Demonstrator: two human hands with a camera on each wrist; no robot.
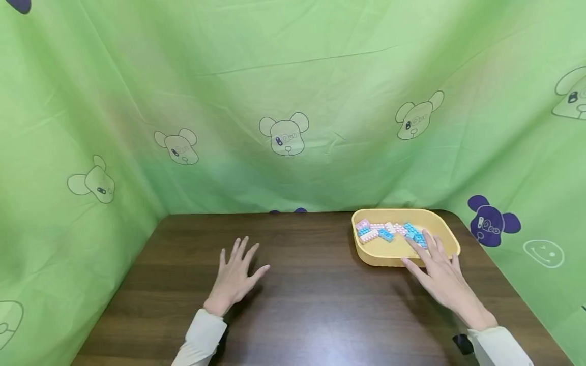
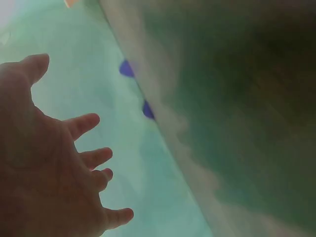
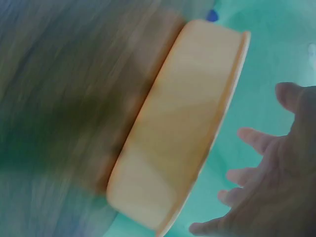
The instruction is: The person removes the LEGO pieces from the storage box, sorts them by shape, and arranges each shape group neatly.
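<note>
A yellow tray stands at the back right of the table, with pink, white and blue building bricks lying in it, mostly along its left and back. Over the tray's front right part hovers my right hand, fingers spread and holding nothing. In the right wrist view that hand is apart from the tray's side wall. My left hand is held above the left half of the table, fingers spread, nothing in it. The left wrist view shows its palm and outstretched fingers.
The dark brown wooden table reaches back to a green curtain printed with bear heads. The curtain also hangs along the left and right sides. A purple bear print lies just right of the tray.
</note>
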